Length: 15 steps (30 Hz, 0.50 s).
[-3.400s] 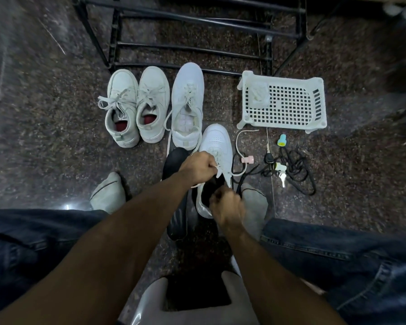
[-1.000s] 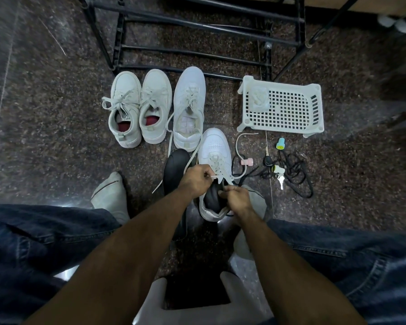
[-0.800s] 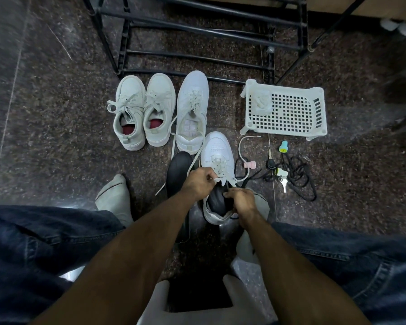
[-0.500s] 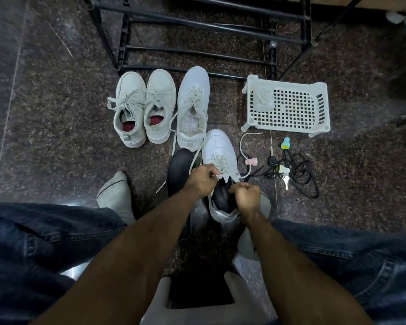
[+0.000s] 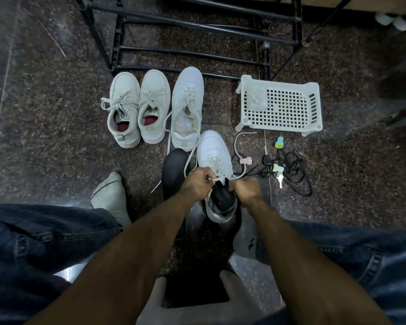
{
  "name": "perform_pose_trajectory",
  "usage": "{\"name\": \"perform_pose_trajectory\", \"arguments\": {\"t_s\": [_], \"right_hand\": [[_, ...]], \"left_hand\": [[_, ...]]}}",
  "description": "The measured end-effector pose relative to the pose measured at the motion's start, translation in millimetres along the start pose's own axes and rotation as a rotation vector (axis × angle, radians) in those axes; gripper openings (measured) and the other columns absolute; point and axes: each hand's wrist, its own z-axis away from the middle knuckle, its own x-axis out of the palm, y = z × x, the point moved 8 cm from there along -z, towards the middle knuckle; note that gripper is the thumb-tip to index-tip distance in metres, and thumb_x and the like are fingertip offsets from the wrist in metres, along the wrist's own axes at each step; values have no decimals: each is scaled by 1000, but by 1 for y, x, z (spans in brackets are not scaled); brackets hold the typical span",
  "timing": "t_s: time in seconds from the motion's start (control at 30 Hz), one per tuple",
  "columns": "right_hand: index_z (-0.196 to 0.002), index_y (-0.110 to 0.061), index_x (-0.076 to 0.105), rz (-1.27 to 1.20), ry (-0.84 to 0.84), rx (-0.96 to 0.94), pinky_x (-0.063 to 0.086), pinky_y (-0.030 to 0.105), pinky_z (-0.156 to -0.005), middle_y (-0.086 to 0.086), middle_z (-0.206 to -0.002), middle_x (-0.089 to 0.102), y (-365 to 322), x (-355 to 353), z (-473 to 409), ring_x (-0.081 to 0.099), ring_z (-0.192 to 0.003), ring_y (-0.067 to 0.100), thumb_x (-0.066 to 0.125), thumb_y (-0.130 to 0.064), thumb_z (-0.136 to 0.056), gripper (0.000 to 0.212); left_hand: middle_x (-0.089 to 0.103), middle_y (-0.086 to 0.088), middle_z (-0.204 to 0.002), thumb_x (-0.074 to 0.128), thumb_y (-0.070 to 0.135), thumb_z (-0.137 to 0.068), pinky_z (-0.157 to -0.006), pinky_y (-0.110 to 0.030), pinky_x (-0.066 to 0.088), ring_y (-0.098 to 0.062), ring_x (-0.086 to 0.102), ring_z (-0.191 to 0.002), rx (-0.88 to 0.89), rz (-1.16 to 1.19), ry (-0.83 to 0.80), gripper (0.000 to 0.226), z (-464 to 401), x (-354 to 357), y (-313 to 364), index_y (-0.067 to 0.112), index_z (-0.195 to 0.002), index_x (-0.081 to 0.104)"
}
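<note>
Black shoe [image 5: 175, 170] just beside the sneaker [image 5: 212, 148], black cords [image 5: 295, 174] near, basket [image 5: 314, 106] beyond

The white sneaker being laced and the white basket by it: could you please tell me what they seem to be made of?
White sneaker: smooth leather or a synthetic look-alike, matte with a faint sheen; perforated toe. Its lace: flat woven fabric, limp. White basket: moulded plastic, slightly glossy; regular square-hole grid.

On the dark speckled stone floor [image 5: 56, 137] ahead of me, a black metal rack [image 5: 116, 43] stands at the far edge. Before it sit a pair of pale grey sneakers with red insoles [image 5: 154, 99], a lone white sneaker [image 5: 186, 102] just beside them, and a white perforated plastic basket [image 5: 314, 106]. A tangled black cord [image 5: 295, 170] with keys lies nearer me.
</note>
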Motion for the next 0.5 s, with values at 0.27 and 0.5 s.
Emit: {"name": "perform_pose_trajectory", "arguments": {"t_s": [0.27,0.5], "right_hand": [[-65,-5,56,481,-482,171,32,17,-43,12,-51,59,7,13,19,41,-33,16,53,-3,-76,11],[-107,-23,64,918,-271,-73,57,39,-79,2,-98,70,1,31,16,68,-79,23,69,-57,-62,56]], "left_hand": [[70,-1,-99,67,16,-87,-88,-35,55,-17,67,-94,-32,-1,-8,24,1,-3,-6,33,-72,59],[69,4,-87,67,16,-84,-78,-27,55,-17,67,-85,-78,-61,-16,24,2,-7,5,31,-67,60]]}}
